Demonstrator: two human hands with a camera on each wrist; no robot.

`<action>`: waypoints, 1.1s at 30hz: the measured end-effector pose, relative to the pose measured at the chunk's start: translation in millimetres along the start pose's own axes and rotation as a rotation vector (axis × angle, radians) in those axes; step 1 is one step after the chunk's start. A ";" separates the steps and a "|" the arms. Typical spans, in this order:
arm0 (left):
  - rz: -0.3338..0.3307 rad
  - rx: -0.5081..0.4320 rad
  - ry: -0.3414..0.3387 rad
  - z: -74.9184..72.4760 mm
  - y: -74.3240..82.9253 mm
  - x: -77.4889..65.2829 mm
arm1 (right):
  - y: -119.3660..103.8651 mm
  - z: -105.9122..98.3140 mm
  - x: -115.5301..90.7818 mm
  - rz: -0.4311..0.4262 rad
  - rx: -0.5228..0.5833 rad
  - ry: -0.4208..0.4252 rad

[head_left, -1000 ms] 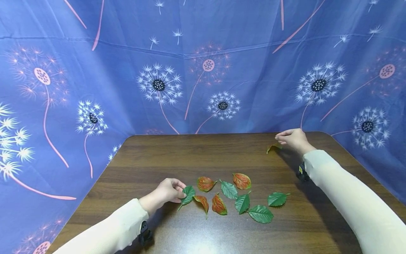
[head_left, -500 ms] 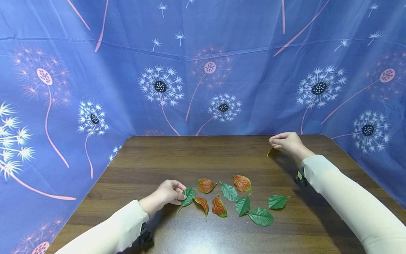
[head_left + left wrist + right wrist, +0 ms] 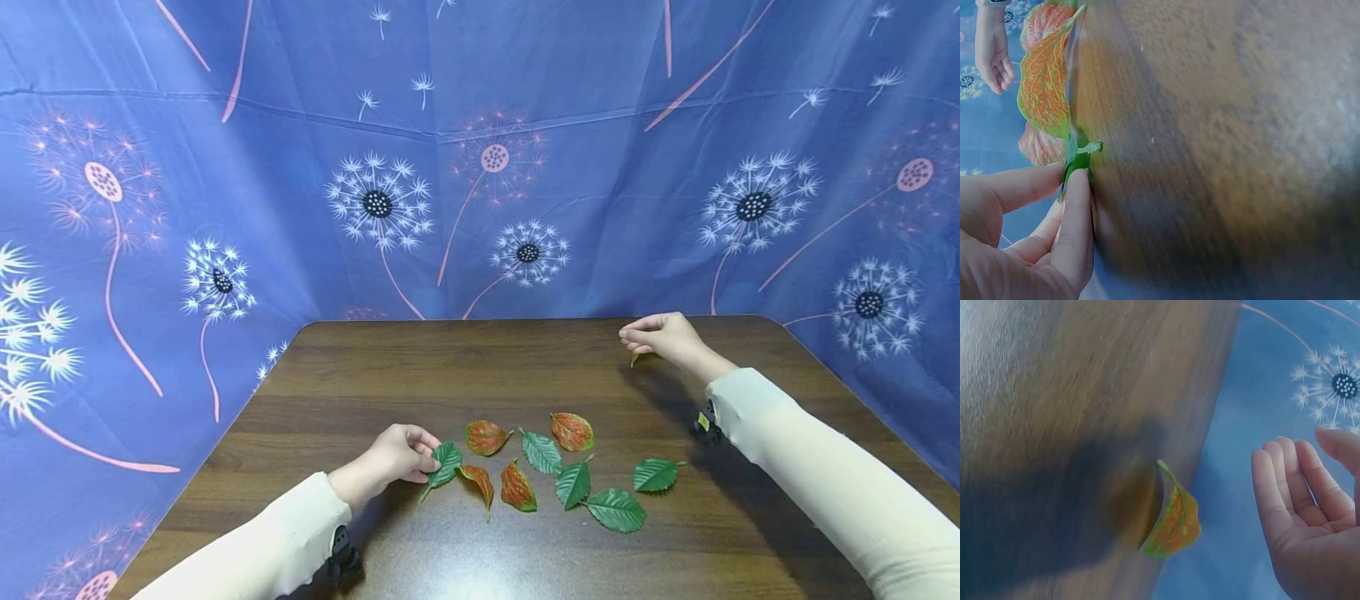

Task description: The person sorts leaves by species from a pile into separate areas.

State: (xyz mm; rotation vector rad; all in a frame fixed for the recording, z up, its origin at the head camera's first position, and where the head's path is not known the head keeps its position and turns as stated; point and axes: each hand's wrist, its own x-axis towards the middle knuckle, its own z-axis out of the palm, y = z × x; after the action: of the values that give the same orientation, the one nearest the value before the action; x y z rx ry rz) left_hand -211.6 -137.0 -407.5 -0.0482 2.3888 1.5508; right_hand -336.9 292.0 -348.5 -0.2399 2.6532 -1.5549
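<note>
My left hand (image 3: 397, 457) pinches a green leaf (image 3: 447, 461) by its edge, low over the table. In the left wrist view thumb and fingers meet on that green leaf (image 3: 1076, 161), beside an orange-red leaf (image 3: 1046, 81). At the table's far right, my right hand (image 3: 669, 340) hovers over a red-and-green leaf (image 3: 634, 360) and mostly hides it from the head camera. The right wrist view shows this leaf (image 3: 1174, 525) lying on the table, apart from the right hand (image 3: 1310, 512), whose fingers are loosely bent and hold nothing.
Between the hands lie several leaves on the brown wooden table (image 3: 360, 383): red ones such as the red leaf (image 3: 572, 432), and green ones such as the green leaf (image 3: 617, 510). A blue dandelion-print cloth (image 3: 600, 208) hangs behind the table's far edge.
My right hand has moved left over the far leaf, which now shows less beneath it. The left hand and its green leaf have stayed put.
</note>
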 end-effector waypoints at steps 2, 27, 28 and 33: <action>-0.003 0.008 0.001 -0.4 0.0 -0.3 | -1.4 2.2 -0.5 0.003 0.015 -0.014; -0.006 0.007 -0.006 -0.1 0.9 1.8 | -9.8 42.0 -15.4 0.004 0.182 -0.182; -0.005 0.006 -0.007 -0.1 1.4 1.5 | -10.3 43.9 -16.0 0.001 0.176 -0.186; -0.002 0.007 -0.010 0.3 1.8 1.4 | -13.2 52.9 -20.6 -0.004 0.137 -0.193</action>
State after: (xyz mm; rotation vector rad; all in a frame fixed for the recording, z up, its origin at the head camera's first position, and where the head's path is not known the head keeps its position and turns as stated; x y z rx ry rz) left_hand -213.2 -135.8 -406.4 -0.0406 2.3854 1.5387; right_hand -308.4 243.4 -363.5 -0.3678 2.3922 -1.6167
